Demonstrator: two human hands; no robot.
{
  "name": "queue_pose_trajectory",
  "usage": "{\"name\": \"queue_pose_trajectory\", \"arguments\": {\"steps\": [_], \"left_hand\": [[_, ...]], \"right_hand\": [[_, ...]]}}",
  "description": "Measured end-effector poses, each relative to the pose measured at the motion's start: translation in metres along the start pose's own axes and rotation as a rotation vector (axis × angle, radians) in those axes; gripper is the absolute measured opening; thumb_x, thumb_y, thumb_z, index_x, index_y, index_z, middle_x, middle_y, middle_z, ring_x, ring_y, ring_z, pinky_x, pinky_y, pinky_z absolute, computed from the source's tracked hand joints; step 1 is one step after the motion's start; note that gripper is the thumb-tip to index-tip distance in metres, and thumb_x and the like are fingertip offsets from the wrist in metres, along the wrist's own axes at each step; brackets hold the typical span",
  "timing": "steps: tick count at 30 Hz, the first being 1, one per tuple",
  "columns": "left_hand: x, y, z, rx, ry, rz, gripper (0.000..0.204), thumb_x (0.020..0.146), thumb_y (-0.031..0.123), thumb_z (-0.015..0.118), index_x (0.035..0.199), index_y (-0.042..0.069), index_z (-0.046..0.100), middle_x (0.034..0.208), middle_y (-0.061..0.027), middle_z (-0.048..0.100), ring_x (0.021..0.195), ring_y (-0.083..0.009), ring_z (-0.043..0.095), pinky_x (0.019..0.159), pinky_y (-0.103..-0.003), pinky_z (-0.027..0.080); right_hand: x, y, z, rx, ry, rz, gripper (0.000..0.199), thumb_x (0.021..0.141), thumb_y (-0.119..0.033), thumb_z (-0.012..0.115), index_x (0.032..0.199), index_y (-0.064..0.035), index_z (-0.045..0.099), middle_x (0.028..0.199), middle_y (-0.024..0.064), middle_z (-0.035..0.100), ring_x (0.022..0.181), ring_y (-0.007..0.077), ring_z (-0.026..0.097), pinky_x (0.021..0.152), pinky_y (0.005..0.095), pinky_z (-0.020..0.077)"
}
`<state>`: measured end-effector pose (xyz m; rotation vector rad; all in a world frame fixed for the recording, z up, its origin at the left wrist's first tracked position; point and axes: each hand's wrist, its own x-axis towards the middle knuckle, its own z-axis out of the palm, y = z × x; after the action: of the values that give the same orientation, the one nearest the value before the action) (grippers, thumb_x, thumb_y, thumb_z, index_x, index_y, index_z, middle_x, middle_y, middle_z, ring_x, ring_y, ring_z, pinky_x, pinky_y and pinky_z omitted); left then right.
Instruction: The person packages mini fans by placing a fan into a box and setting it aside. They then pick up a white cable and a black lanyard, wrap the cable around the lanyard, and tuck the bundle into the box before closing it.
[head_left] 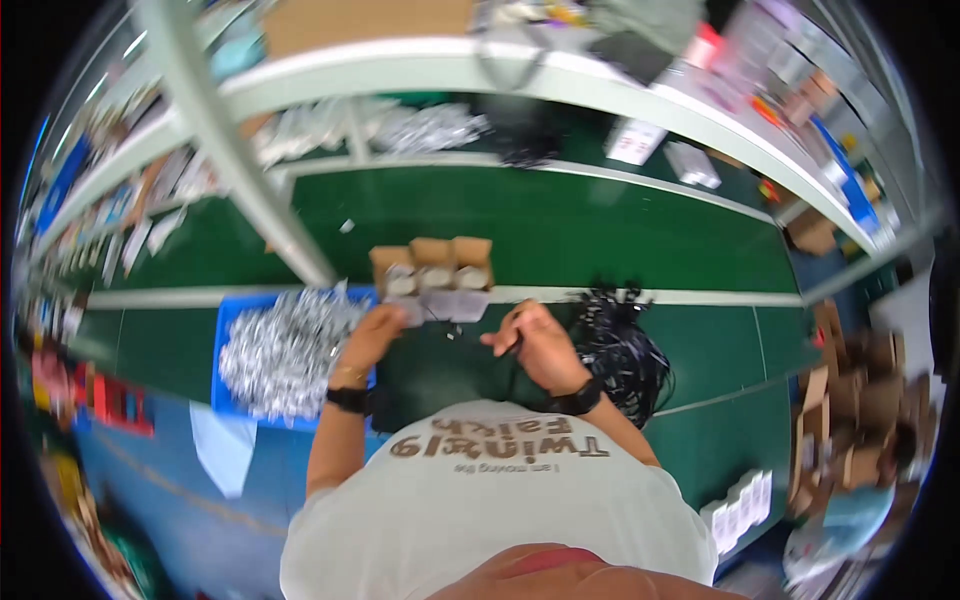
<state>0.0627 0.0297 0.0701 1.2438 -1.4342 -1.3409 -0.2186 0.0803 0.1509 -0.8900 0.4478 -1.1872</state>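
My left hand (pixel 375 332) reaches forward and its fingers touch a small clear packet (pixel 412 309) lying in front of three small open cardboard boxes (pixel 432 264). My right hand (pixel 532 343) is closed around a thin black cable (pixel 517 352), held just above the green work surface (pixel 560 230). A tangled heap of black cables (pixel 625 350) lies right beside my right hand. Both wrists carry black bands.
A blue tray (pixel 232 318) heaped with silvery foil packets (pixel 285 345) sits at my left. A white shelf post (pixel 225 140) rises ahead. Cardboard boxes (pixel 850 390) crowd the right side. More foil packets (pixel 420 128) lie on the back shelf.
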Motion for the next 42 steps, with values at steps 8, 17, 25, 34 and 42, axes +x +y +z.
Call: {"name": "queue_pose_trajectory", "arguments": {"steps": [8, 17, 25, 34, 42], "left_hand": [[0.044, -0.059, -0.055, 1.503, 0.501, -0.259, 0.032, 0.075, 0.034, 0.064, 0.093, 0.008, 0.064, 0.097, -0.012, 0.061, 0.088, -0.0331, 0.06, 0.074, -0.043, 0.05], [0.049, -0.111, -0.09, 1.278, 0.566, -0.093, 0.019, 0.083, 0.022, 0.055, 0.087, 0.004, 0.059, 0.087, -0.0162, 0.061, 0.083, -0.0332, 0.06, 0.07, -0.046, 0.049], [0.024, -0.027, -0.037, 0.306, 0.668, 0.266, 0.01, 0.09, 0.012, 0.052, 0.091, 0.002, 0.049, 0.077, -0.0078, 0.055, 0.064, -0.0183, 0.053, 0.06, -0.032, 0.048], [-0.021, 0.048, 0.122, -0.102, 0.159, 0.309, 0.024, 0.09, 0.005, 0.052, 0.114, 0.005, 0.05, 0.088, -0.001, 0.053, 0.079, -0.0093, 0.053, 0.064, -0.022, 0.047], [-0.047, 0.076, 0.118, 0.47, -0.341, 0.547, 0.017, 0.08, 0.001, 0.06, 0.095, 0.007, 0.061, 0.086, -0.0091, 0.054, 0.078, -0.0223, 0.056, 0.066, -0.03, 0.047]], "right_hand": [[-0.054, -0.006, -0.03, -0.26, 0.238, 0.002, 0.018, 0.096, -0.021, 0.046, 0.097, -0.0054, 0.054, 0.082, 0.0009, 0.053, 0.068, 0.0081, 0.049, 0.07, 0.0233, 0.0451], [-0.084, 0.003, -0.054, -0.342, 0.28, 0.105, 0.029, 0.096, -0.017, 0.047, 0.12, -0.0034, 0.054, 0.086, -0.0006, 0.056, 0.07, 0.007, 0.048, 0.066, 0.0203, 0.0421], [-0.05, 0.011, -0.064, -0.4, 0.195, 0.217, 0.025, 0.096, -0.016, 0.046, 0.114, -0.0035, 0.056, 0.086, -0.0005, 0.056, 0.073, 0.0072, 0.05, 0.067, 0.021, 0.0424], [-0.004, 0.028, -0.041, -1.198, -0.13, -0.052, 0.028, 0.092, -0.031, 0.05, 0.094, -0.0051, 0.061, 0.083, 0.0073, 0.058, 0.075, 0.0205, 0.057, 0.066, 0.0333, 0.0456], [-0.037, 0.002, -0.047, -1.483, -0.389, 0.064, 0.037, 0.087, -0.04, 0.055, 0.086, -0.0045, 0.063, 0.082, 0.011, 0.059, 0.08, 0.0298, 0.058, 0.065, 0.0396, 0.0453]]}}
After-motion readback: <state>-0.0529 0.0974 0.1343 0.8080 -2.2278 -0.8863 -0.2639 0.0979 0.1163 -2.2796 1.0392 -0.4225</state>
